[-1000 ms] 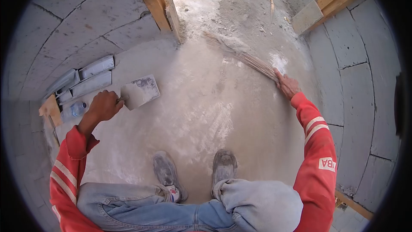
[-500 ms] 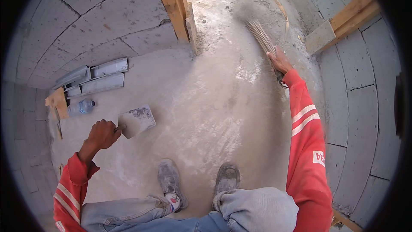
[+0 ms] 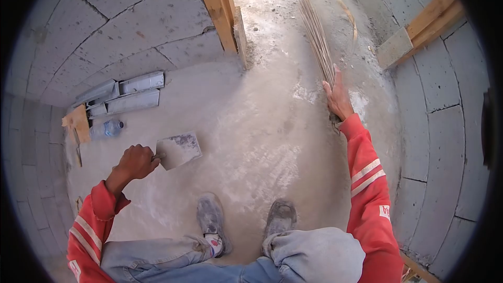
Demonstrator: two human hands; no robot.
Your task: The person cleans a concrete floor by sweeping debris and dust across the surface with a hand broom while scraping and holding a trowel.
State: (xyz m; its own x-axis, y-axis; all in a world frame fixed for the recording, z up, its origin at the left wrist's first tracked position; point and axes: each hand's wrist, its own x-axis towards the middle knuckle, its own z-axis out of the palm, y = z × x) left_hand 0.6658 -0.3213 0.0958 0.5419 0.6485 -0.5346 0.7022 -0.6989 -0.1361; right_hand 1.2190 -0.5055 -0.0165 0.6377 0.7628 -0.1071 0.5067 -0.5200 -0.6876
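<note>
My left hand [image 3: 137, 162] is closed around the handle of a wide, flat-bladed scraper [image 3: 179, 150], its pale blade marked with dark stains and pointing right. At the upper right, my right hand [image 3: 339, 96] grips the bound end of a broom made of thin twigs [image 3: 318, 37]. The bristles stretch away from me, with their tips by the doorway. Below them spreads a dusty concrete floor [image 3: 230, 126], streaked with white powder. Part of the broom's grip is hidden by my fingers and palm.
Grey block walls [image 3: 136, 15] rise on both sides. Wooden posts [image 3: 216, 5] frame the opening ahead. Metal profiles [image 3: 131, 93], a plastic bottle [image 3: 107, 128] and a wood piece [image 3: 77, 123] lie at left. A curved strip [image 3: 349, 19] and small debris lie beyond the broom.
The broom's bristles, blurred before, are now sharp and reach farther forward. My right hand has shifted slightly down and left. My left hand and the scraper sit a little farther right.
</note>
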